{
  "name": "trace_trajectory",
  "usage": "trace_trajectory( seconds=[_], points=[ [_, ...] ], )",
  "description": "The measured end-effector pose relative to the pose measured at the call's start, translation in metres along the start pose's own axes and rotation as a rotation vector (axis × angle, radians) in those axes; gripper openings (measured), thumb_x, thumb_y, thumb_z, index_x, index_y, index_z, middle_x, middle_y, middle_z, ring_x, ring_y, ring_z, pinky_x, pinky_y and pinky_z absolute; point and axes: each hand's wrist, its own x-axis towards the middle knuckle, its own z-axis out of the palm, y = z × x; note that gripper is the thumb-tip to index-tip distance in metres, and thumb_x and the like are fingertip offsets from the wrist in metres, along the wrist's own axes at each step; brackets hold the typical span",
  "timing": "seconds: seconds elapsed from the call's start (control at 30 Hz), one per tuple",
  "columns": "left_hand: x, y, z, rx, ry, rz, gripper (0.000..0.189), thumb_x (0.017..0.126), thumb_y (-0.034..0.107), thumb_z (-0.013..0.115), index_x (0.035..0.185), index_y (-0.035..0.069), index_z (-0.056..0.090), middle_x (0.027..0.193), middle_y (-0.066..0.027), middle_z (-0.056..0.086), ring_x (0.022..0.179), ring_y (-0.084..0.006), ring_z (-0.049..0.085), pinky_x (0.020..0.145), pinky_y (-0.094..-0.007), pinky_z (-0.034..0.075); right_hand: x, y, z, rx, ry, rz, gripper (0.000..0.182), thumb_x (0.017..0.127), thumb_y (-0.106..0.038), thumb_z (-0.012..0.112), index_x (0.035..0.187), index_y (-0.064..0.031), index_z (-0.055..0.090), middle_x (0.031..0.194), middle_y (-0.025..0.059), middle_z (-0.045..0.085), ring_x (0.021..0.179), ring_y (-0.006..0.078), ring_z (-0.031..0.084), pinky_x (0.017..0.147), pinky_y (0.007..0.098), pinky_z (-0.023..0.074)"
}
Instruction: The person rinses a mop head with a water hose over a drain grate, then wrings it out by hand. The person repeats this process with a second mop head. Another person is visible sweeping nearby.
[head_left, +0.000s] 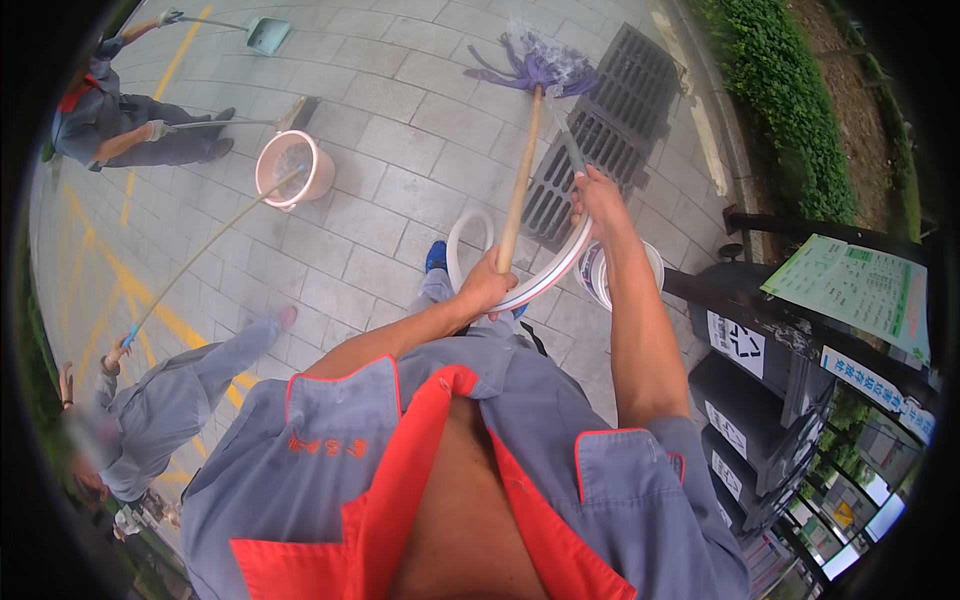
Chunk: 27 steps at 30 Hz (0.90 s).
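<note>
My left hand (486, 289) grips the wooden handle of a mop (519, 191), which slopes away from me. Its purple strip head (536, 75) lies at the far end beside the drain grate. In my right hand (598, 201) is a white hose (559, 266) with a grey nozzle (574, 150) pointed at the mop head. Water splashes white over the purple strips. The hose loops beneath my left hand and back near my shoe. A white bucket (652, 262) stands below my right forearm, partly hidden by it.
Dark drain grates (611, 124) lie ahead right. A pink bucket (322, 176) holds a pole's end, held by a person (180, 401) at left. Another person (142, 124) holds a broom (296, 112) and a dustpan (268, 36). Black bins (739, 379) and a hedge (780, 97) line the right.
</note>
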Motion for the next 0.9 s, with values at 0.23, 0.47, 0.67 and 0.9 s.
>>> trace_trajectory(
  seconds=[0.23, 0.47, 0.67, 0.9],
  points=[
    [0.004, -0.005, 0.006, 0.015, 0.0, -0.012, 0.053, 0.079, 0.006, 0.055, 0.129, 0.004, 0.037, 0.076, -0.0123, 0.057, 0.043, -0.021, 0.054, 0.028, -0.0332, 0.038, -0.005, 0.002, -0.01, -0.009, -0.004, 0.007, 0.062, 0.096, -0.018, 0.051, 0.15, -0.0107, 0.021, 0.068, 0.0022, 0.045, 0.05, 0.0125, 0.042, 0.042, 0.0325, 0.0399],
    [0.007, -0.012, 0.007, 0.008, -0.015, 0.007, 0.055, 0.079, 0.006, 0.055, 0.13, 0.004, 0.036, 0.075, -0.0127, 0.057, 0.044, -0.0219, 0.055, 0.028, -0.034, 0.039, -0.009, 0.002, -0.01, -0.025, -0.002, 0.018, 0.062, 0.096, -0.018, 0.051, 0.15, -0.0099, 0.021, 0.069, 0.002, 0.045, 0.05, 0.0123, 0.042, 0.043, 0.0324, 0.0408],
    [0.012, -0.013, 0.008, -0.008, -0.009, -0.013, 0.054, 0.078, 0.007, 0.055, 0.129, 0.002, 0.036, 0.072, -0.0133, 0.059, 0.043, -0.0216, 0.055, 0.028, -0.0339, 0.038, -0.006, -0.002, -0.012, 0.004, -0.046, 0.01, 0.062, 0.096, -0.019, 0.052, 0.15, -0.0117, 0.022, 0.069, 0.002, 0.046, 0.049, 0.0117, 0.042, 0.042, 0.032, 0.0413],
    [0.01, -0.009, 0.012, -0.014, 0.006, -0.016, 0.06, 0.078, 0.008, 0.055, 0.134, 0.003, 0.034, 0.072, -0.0139, 0.06, 0.042, -0.021, 0.054, 0.028, -0.0333, 0.038, -0.006, -0.007, -0.01, 0.005, -0.021, -0.007, 0.061, 0.096, -0.018, 0.052, 0.149, -0.0127, 0.025, 0.07, 0.002, 0.046, 0.049, 0.0113, 0.042, 0.041, 0.0323, 0.0413]
  ],
)
